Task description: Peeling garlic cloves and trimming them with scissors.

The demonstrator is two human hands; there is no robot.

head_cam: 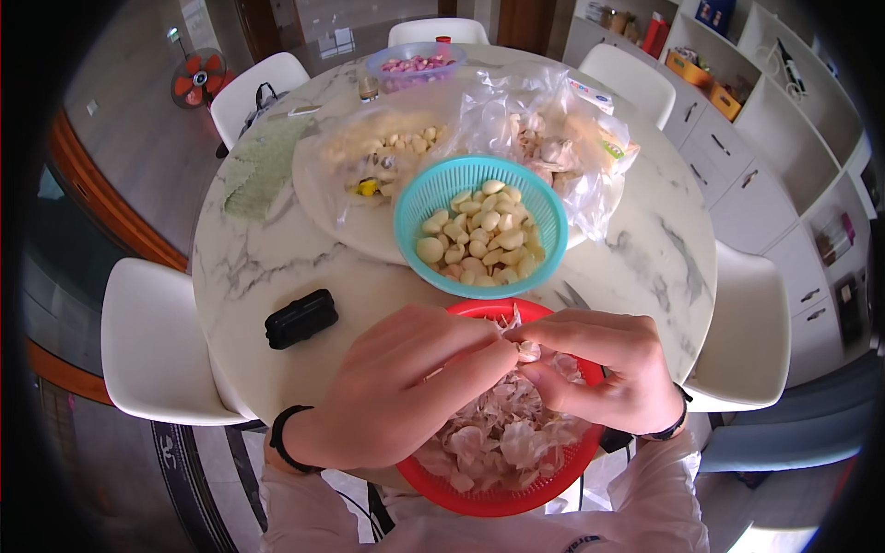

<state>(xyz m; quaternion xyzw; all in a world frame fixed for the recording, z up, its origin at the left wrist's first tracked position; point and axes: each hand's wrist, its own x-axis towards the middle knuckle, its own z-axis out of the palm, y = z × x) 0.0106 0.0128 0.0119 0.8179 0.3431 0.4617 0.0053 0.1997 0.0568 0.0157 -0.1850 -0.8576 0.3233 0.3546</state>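
Note:
Both hands meet above a red plastic basket (499,508) at the table's near edge. Between my right hand's (601,366) thumb and fingers sits a garlic clove (529,351), its papery skin partly on. The thumb and fingertips of my left hand (415,383) pinch the clove's left side. Below the hands, the basket is full of loose garlic skins (498,435). Just beyond it stands a turquoise plastic basket (408,207) holding many peeled garlic cloves (487,231). The blade of a metal tool (573,297) shows behind my right hand; its handle is hidden.
On the round marble-patterned table (242,276) lie a black case (301,319) and a green cloth (266,166). Behind the baskets are a clear bag of garlic bulbs (550,148), a bag of peeled cloves (387,152) and a bowl of shallots (417,66). White chairs (162,339) surround it.

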